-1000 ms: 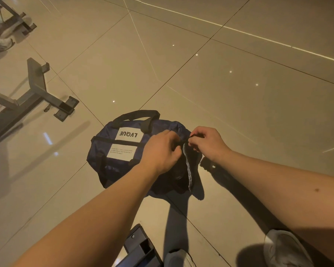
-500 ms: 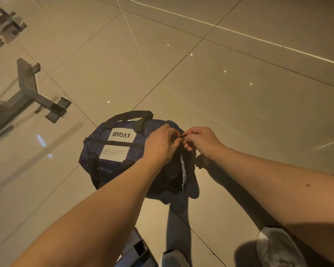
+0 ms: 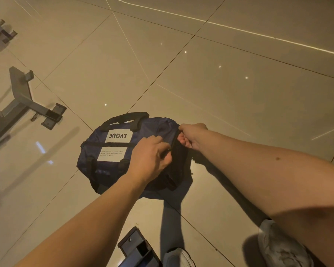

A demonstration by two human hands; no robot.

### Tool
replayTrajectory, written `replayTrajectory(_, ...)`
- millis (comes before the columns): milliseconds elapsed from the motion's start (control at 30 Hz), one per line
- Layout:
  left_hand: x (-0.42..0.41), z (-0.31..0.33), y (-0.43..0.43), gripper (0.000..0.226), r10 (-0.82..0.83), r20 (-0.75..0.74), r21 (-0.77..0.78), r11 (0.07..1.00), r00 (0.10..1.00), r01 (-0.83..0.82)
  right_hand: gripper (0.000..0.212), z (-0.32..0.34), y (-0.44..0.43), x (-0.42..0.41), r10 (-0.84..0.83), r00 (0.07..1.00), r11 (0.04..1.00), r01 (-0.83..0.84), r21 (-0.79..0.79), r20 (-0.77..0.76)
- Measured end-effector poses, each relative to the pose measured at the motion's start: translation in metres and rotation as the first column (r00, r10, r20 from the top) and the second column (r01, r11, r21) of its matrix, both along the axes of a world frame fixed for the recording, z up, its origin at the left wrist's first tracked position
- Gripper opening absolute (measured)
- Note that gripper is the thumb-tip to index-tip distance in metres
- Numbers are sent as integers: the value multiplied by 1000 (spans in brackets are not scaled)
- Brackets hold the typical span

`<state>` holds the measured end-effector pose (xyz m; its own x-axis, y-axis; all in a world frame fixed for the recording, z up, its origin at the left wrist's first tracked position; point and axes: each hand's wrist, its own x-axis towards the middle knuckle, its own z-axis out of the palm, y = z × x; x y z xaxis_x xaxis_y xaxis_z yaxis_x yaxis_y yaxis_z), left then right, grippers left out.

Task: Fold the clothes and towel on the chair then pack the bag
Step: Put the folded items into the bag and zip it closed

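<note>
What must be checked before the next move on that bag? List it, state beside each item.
1. The bag rests on the floor: ok.
2. The left hand grips the bag's top: ok.
3. The right hand pinches its far end: ok.
4. The handles lie apart from both hands: ok.
5. The dark strip between the hands, shut or gaping: cannot tell.
6. The clothes and towel inside: cannot tell, no contents show.

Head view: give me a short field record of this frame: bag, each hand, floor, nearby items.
bag: navy duffel bag, on the floor, LVQUE label facing up
left hand: pinches the bag's opening edge
right hand: grips the bag's far end
floor: glossy tiles
nearby: grey metal frame foot, white shoes
</note>
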<state>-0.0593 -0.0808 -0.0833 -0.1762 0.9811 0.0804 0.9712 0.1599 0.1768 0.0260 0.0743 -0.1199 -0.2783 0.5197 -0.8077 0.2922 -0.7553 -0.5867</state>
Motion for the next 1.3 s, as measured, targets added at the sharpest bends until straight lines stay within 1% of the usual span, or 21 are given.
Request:
replayTrajectory(67,5,0,-19,26,48,-17,12,999,999,-48,4,-3,3,-3,-71,997,997,70,-42,-33)
replayTrajectory(133,12,0,-36,13,153,-2,16,988,988,-153,3,-5,2,-3,-110,992,992,106,-67,-60)
replayTrajectory(167,17,-1,-42,8,229,38,11,973,973,-230,6,-5,-1,-2,-110,991,992,104,-76,-70)
replayTrajectory(200,21,-2,-46,8,315,103,-12,949,943,-316,12,-5,-5,0,-86,994,994,80,-81,-74)
replayTrajectory(233,24,-4,-48,11,402,206,-56,915,892,-400,19,-4,-9,3,-32,997,997,27,-72,-69)
replayTrajectory(267,25,-7,-51,14,476,333,-111,877,814,-467,24,-1,-14,8,53,997,997,-56,-57,-55)
replayTrajectory(300,26,-9,-53,15,525,450,-167,844,723,-509,28,4,-19,14,157,987,986,-159,-41,-40)
replayTrajectory(333,27,-11,-56,15,549,527,-208,823,649,-528,30,9,-24,20,260,965,965,-261,-24,-35)
replayTrajectory(367,28,-11,-58,14,560,566,-227,812,605,-538,30,13,-29,25,353,935,935,-353,1,-30)
replayTrajectory(433,31,-12,-61,12,582,592,-241,788,558,-566,32,20,-39,33,491,871,869,-490,75,6)
replayTrajectory(500,35,-12,-61,9,621,573,-260,757,535,-599,31,23,-47,35,534,844,831,-534,154,49)
replayTrajectory(600,42,-9,-59,8,681,502,-262,707,533,-656,28,22,-56,30,490,870,850,-492,188,63)
replayTrajectory(700,48,-6,-63,15,712,505,-242,659,488,-712,27,21,-65,24,426,902,888,-431,162,63)
replayTrajectory(733,50,-4,-66,17,714,533,-239,642,454,-729,26,22,-68,24,415,908,895,-419,153,60)
replayTrajectory(800,56,-2,-71,18,697,626,-241,600,350,-763,26,25,-73,24,396,917,906,-399,141,49)
replayTrajectory(867,62,-2,-74,11,683,685,-263,558,255,-788,26,29,-78,25,385,922,913,-387,132,44)
replayTrajectory(967,67,0,-71,5,696,695,-283,496,182,-821,24,34,-81,26,357,934,927,-358,112,31)
replayTrajectory(1033,69,2,-69,3,701,706,-303,434,107,-848,18,36,-81,25,338,940,934,-340,112,32)
replayTrajectory(1167,75,4,-71,3,681,731,-358,335,-39,-872,24,36,-80,18,266,962,948,-274,164,67)
replayTrajectory(1300,77,1,-72,5,626,765,-364,227,-151,-904,23,40,-82,11,217,975,969,-220,112,34)
